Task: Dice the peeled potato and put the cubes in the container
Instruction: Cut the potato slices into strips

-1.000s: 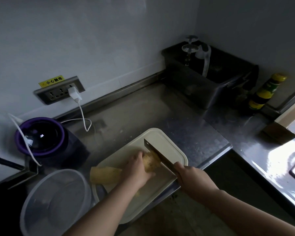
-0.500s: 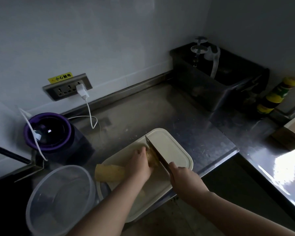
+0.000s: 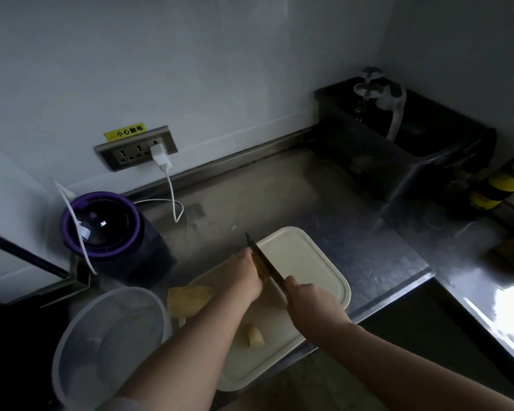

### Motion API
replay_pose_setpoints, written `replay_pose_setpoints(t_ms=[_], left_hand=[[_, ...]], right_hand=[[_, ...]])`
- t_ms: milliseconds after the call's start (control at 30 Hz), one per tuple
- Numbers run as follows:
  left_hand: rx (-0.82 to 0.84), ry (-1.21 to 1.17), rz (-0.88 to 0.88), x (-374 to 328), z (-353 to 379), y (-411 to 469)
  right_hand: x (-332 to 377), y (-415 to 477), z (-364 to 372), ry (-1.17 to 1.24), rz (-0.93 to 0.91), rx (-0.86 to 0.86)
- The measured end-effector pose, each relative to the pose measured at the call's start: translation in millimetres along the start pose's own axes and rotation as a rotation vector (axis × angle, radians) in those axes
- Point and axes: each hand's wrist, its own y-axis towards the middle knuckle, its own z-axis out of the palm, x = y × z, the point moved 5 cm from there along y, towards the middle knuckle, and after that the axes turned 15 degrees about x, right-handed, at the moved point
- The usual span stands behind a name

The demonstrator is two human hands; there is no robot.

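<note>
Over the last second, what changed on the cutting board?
The right hand has slid the knife left across the cutting board, so the blade now sits against the left hand. The potato end that showed between them is now covered. Unchanged: both grips, the potato piece at the board's left end, and the clear container beside it.

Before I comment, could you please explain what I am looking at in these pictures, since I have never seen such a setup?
There is no machine: a person wears one camera on the head, looking down at their own hands. On the steel counter lies a cream cutting board with potato pieces. The right hand grips a knife; the left hand presses down beside the blade, hiding what it steadies. A clear container stands at the left.
</note>
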Motion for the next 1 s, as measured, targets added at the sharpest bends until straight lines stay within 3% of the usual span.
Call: replay_pose_setpoints(t_ms=[200, 333, 400, 500, 567, 700, 1000], left_hand=[[-0.005, 0.002, 0.044, 3.5, -6.9, -9.5], [-0.235, 0.246, 0.246, -1.5, -21.8, -44.0], [-0.079, 0.33, 0.389, 2.8, -3.0, -53.9], [0.281, 0.457, 0.42, 18.4, 37.0, -56.9], [0.329, 0.465, 0.405, 24.5, 47.7, -53.6], [0.253, 0.558, 0.411, 21.3, 49.5, -50.9], [0.04, 0.25, 0.374, -13.9, 61.0, -50.3]], right_hand=[[-13.5, -2.1, -11.4, 0.025, 0.033, -0.006], [-24.4, -14.5, -19.5, 0.051, 0.052, -0.032], [-32.3, -22.2, -25.7, 0.047, 0.072, -0.037], [-46.0, -34.3, -31.4, 0.058, 0.098, -0.042], [-56.0, -40.3, -33.3, 0.068, 0.116, -0.043], [-74.7, -47.3, -32.3, 0.087, 0.144, -0.046], [-58.7, -38.0, -26.2, 0.074, 0.072, -0.015]])
